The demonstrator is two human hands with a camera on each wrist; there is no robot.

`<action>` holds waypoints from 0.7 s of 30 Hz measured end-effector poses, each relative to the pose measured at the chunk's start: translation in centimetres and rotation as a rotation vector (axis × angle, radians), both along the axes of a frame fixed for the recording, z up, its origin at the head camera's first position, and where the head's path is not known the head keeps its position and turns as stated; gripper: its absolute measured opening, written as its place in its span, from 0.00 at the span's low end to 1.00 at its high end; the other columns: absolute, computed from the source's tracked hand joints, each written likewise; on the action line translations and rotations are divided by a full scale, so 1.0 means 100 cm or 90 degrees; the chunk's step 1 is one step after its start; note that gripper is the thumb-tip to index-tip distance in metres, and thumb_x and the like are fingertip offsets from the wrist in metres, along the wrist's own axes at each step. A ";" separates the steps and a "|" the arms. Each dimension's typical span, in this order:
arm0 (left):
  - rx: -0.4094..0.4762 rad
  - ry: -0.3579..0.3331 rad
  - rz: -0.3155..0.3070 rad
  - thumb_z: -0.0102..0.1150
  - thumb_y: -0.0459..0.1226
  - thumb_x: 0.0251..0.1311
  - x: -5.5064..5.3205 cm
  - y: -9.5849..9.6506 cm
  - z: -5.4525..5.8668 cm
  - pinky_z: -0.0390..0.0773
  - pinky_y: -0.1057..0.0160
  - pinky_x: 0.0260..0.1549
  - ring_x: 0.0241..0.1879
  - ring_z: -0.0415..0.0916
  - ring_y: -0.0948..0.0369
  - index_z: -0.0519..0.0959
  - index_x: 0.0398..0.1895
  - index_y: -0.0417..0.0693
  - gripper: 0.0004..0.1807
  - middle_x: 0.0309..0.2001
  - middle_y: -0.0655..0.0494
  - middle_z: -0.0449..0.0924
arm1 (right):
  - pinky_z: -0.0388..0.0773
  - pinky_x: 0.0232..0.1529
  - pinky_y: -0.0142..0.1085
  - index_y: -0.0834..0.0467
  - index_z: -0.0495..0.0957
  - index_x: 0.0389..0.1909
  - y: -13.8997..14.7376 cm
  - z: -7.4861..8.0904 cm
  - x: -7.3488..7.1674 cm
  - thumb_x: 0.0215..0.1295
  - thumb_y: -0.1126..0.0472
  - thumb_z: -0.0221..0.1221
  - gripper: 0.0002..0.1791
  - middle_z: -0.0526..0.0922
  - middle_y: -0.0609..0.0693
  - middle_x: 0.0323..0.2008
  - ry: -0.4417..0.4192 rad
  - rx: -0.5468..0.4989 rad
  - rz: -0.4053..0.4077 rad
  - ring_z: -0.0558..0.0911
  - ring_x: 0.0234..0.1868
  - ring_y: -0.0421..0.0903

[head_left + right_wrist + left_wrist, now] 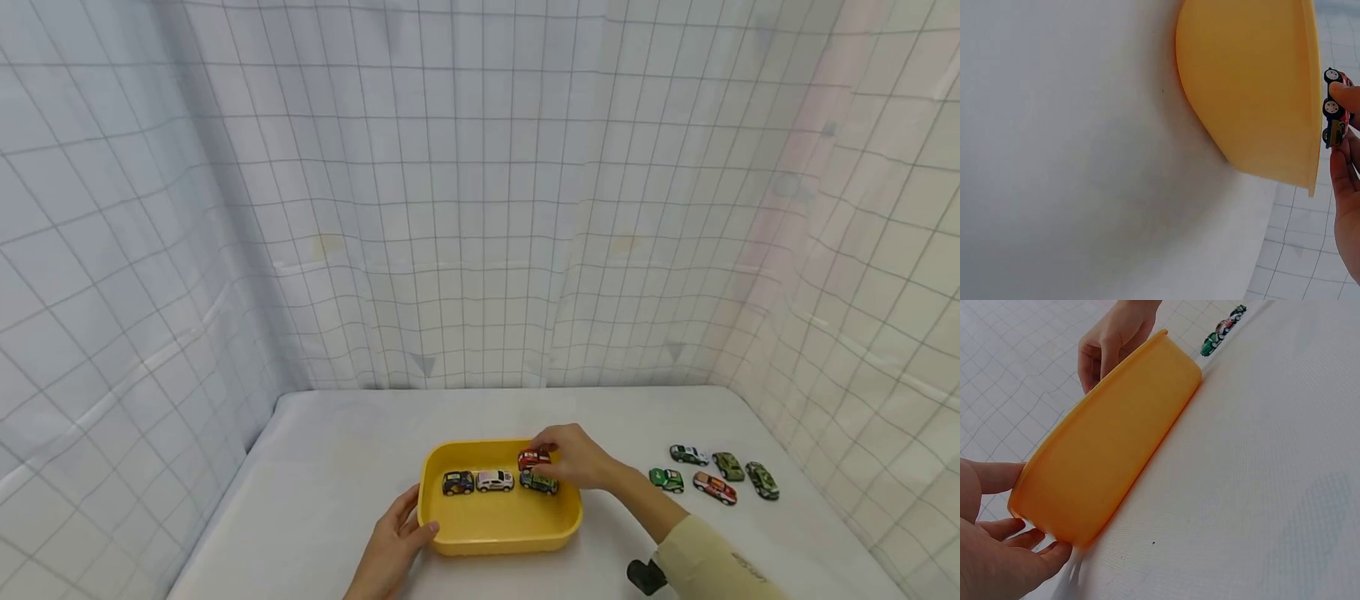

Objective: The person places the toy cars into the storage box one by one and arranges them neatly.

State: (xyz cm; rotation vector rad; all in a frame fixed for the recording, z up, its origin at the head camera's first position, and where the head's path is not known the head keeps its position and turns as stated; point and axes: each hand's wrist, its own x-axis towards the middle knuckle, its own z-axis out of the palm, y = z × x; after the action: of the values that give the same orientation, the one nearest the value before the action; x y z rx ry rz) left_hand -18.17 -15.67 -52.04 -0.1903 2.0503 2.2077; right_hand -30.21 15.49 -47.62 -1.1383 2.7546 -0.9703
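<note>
A yellow plastic tray (495,523) lies in front of me. My left hand (396,537) grips its left end, thumb at the rim and fingers round the outer wall, as the left wrist view shows. Over the tray's right part my right hand (576,456) pinches a red toy car (533,457) and a green toy car (538,482) together. In the right wrist view the red car (1345,100) shows its wheels just above the rim, beside the green one (1336,133). Inside the tray, a dark blue toy car (457,482) and a white toy car (495,481) stand side by side.
Several toy cars stand on the white table at the right: a green one (667,479), a green-and-white one (688,454), a red-and-white one (715,487) and camouflage ones (762,481). A dark object (645,576) sits by the right sleeve. Grid-patterned curtains (480,208) surround the table.
</note>
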 end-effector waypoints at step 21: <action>-0.017 0.018 -0.007 0.62 0.25 0.67 0.000 -0.002 -0.001 0.70 0.44 0.66 0.75 0.49 0.32 0.48 0.80 0.27 0.44 0.78 0.25 0.42 | 0.81 0.43 0.29 0.57 0.88 0.48 -0.065 -0.022 0.001 0.64 0.57 0.73 0.14 0.86 0.37 0.40 -0.033 0.017 0.062 0.79 0.39 0.33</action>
State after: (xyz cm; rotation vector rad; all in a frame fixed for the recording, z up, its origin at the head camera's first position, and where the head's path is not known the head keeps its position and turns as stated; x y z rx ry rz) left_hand -18.14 -15.89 -52.13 -0.1514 2.0905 2.1910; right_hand -30.09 9.01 -49.78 -1.2118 2.6360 -0.9368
